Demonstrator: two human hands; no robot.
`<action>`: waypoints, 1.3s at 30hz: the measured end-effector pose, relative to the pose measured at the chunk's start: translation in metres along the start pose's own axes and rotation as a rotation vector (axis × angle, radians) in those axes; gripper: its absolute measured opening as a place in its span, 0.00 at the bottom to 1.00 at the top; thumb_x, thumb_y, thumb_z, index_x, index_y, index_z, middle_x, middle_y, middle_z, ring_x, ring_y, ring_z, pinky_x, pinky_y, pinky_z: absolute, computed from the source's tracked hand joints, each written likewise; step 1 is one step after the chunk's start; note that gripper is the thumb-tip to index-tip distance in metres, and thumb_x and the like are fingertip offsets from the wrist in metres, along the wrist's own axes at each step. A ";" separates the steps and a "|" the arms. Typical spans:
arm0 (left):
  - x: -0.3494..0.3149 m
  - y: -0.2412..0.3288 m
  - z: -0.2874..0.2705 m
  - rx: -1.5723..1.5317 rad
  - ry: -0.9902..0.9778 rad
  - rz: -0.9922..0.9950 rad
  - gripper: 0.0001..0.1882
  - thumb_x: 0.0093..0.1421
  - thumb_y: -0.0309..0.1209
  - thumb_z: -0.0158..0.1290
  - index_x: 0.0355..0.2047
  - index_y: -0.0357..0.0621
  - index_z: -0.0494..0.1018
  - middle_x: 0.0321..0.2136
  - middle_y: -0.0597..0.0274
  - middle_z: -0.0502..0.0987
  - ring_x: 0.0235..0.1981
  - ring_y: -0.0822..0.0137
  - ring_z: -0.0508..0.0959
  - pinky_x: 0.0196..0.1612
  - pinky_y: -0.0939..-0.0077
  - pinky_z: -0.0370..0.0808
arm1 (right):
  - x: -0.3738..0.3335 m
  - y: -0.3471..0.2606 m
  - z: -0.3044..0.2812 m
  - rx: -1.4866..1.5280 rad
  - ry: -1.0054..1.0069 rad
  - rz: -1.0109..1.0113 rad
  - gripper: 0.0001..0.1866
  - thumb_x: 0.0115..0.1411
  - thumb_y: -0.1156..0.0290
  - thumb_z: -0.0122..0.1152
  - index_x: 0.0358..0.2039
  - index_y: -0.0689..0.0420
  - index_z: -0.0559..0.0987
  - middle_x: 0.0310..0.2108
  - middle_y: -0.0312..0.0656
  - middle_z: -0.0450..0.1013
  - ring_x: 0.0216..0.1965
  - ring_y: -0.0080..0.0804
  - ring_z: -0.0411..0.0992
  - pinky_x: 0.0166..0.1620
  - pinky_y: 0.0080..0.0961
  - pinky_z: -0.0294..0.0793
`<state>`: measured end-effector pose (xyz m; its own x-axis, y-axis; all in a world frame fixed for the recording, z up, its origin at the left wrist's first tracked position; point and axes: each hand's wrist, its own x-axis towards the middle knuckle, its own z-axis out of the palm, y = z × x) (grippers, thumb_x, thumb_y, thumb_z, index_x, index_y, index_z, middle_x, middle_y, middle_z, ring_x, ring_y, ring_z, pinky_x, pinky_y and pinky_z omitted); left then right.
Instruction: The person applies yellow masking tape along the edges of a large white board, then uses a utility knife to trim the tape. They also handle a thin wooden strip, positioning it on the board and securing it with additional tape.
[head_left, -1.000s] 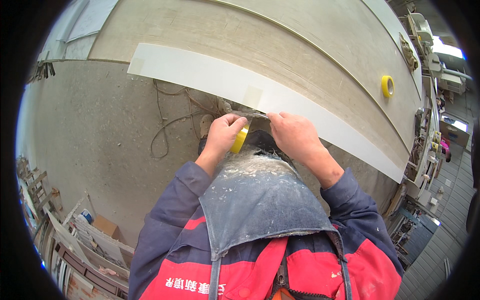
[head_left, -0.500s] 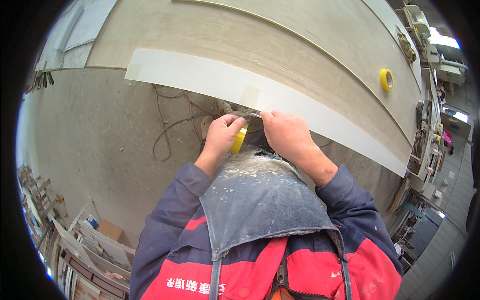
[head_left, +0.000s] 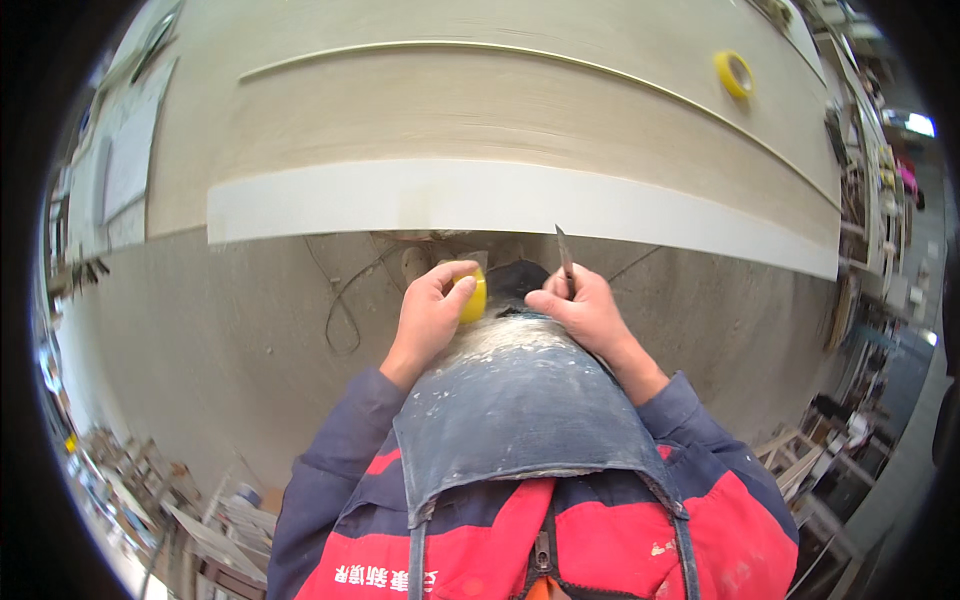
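Observation:
My left hand (head_left: pixel 428 320) is closed on a roll of yellow tape (head_left: pixel 475 299), thumb and fingers pinching its side in front of my dusty apron. A small translucent piece shows by the fingertips, perhaps the tape's loose end. To the right, my right hand (head_left: pixel 594 316) grips a knife (head_left: pixel 565 250) with a narrow, pointed blade that sticks up toward the panel edge. Its handle is mostly hidden by my fingers. Just beyond both hands runs a long white strip panel (head_left: pixel 500 196) along the near edge of a large beige work surface (head_left: pixel 400 105).
Another yellow tape roll (head_left: pixel 735 75) lies at the far right of the work surface. A thin strip (head_left: pixel 560 57) runs lengthwise across it. Cables (head_left: pixel 345 300) trail on the floor below, with stacked boards and wood pieces (head_left: pixel 220 540) at lower left.
My hands have moved apart. The knife, earlier mostly hidden by the right hand near the tape, now points upward in it. The view has shifted, so the panel sits lower.

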<state>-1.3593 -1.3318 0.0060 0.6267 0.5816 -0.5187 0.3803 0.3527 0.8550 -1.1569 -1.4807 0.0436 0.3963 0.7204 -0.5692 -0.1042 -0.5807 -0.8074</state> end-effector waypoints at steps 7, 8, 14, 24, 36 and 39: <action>0.031 0.070 0.073 0.431 -0.213 0.220 0.23 0.65 0.33 0.61 0.59 0.42 0.79 0.37 0.60 0.78 0.40 0.67 0.76 0.45 0.70 0.74 | -0.023 0.046 -0.024 0.362 0.063 -0.039 0.22 0.58 0.78 0.74 0.35 0.51 0.64 0.44 0.40 0.76 0.47 0.25 0.73 0.53 0.28 0.74; 0.036 0.078 0.082 0.544 -0.180 0.327 0.21 0.62 0.34 0.63 0.55 0.42 0.82 0.31 0.60 0.73 0.36 0.65 0.73 0.41 0.68 0.72 | -0.027 0.047 -0.019 0.534 0.148 -0.161 0.20 0.57 0.73 0.76 0.33 0.53 0.67 0.37 0.35 0.73 0.39 0.20 0.68 0.44 0.23 0.72; 0.074 0.104 0.125 0.354 -0.419 0.028 0.14 0.63 0.33 0.64 0.43 0.34 0.85 0.34 0.58 0.82 0.38 0.69 0.79 0.45 0.73 0.76 | -0.057 0.061 -0.045 0.382 0.323 -0.303 0.20 0.57 0.71 0.75 0.32 0.54 0.67 0.32 0.34 0.69 0.35 0.22 0.65 0.40 0.25 0.69; 0.098 0.114 0.193 0.753 -0.340 0.533 0.07 0.60 0.31 0.64 0.35 0.42 0.87 0.29 0.58 0.83 0.35 0.61 0.79 0.44 0.68 0.75 | -0.074 0.073 -0.094 0.157 0.497 -0.284 0.19 0.58 0.67 0.73 0.32 0.57 0.68 0.26 0.41 0.69 0.27 0.35 0.67 0.33 0.33 0.70; 0.117 0.092 0.199 0.835 -0.084 0.842 0.06 0.61 0.32 0.67 0.37 0.45 0.87 0.34 0.62 0.82 0.40 0.61 0.77 0.45 0.66 0.73 | -0.073 0.090 -0.099 0.101 0.419 -0.207 0.15 0.62 0.69 0.69 0.32 0.58 0.69 0.25 0.45 0.72 0.26 0.43 0.71 0.33 0.39 0.71; 0.137 0.080 0.197 0.633 0.007 0.889 0.04 0.59 0.30 0.67 0.35 0.46 0.87 0.32 0.60 0.82 0.38 0.59 0.77 0.45 0.64 0.73 | -0.067 0.075 -0.102 0.116 0.437 -0.252 0.14 0.62 0.70 0.68 0.31 0.59 0.69 0.25 0.45 0.72 0.26 0.42 0.71 0.32 0.38 0.71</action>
<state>-1.1094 -1.3681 0.0030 0.8477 0.4468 0.2860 0.0757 -0.6356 0.7683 -1.0980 -1.6113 0.0365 0.7634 0.5925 -0.2573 -0.0472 -0.3461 -0.9370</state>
